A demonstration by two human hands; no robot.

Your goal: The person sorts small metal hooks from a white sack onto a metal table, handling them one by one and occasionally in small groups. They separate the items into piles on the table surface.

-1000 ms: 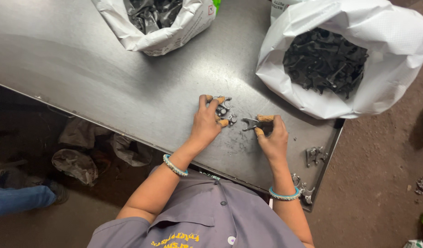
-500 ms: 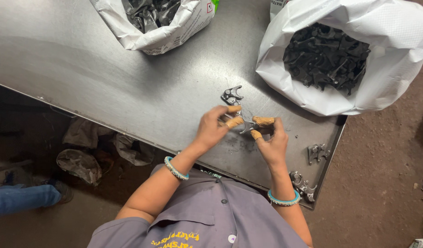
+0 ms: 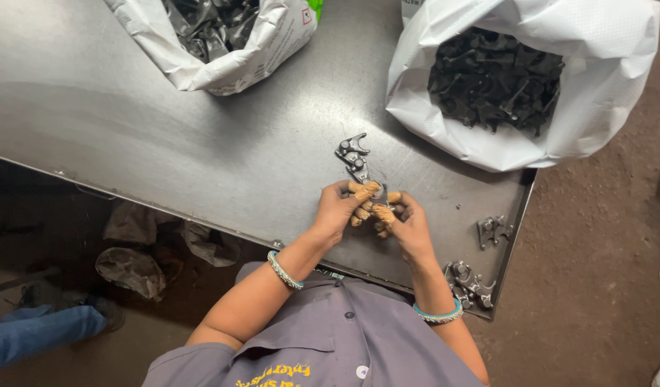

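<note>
Where the grey sheet-metal table [image 3: 165, 136] fills most of the view, two white woven sacks rest on it: the larger sack of black metal parts [image 3: 531, 79] at the far right and a second sack of dark parts [image 3: 222, 36] at the far edge, cut off by the frame. Both hands meet near the table's near edge. The left hand [image 3: 335, 211] and right hand [image 3: 409, 223] have their fingers curled closed around a small grey metal part [image 3: 379, 208], which sits between tan wrapped fingertips [image 3: 364, 191] just above the tabletop; its shape is mostly hidden by the fingers, and which hand carries it cannot be told. Just beyond the hands lie two loose forked grey metal pieces [image 3: 354, 154], touching one another. Smaller similar pieces lie at the table's right edge [image 3: 493, 231] and near corner [image 3: 470, 284]. Each wrist wears a turquoise bangle [image 3: 283, 270].

Compared with half a second earlier, the hands sit in much the same place, pressed closer together. One second earlier they were apart, low on the table surface, and the forked pieces were under the left hand.
</note>
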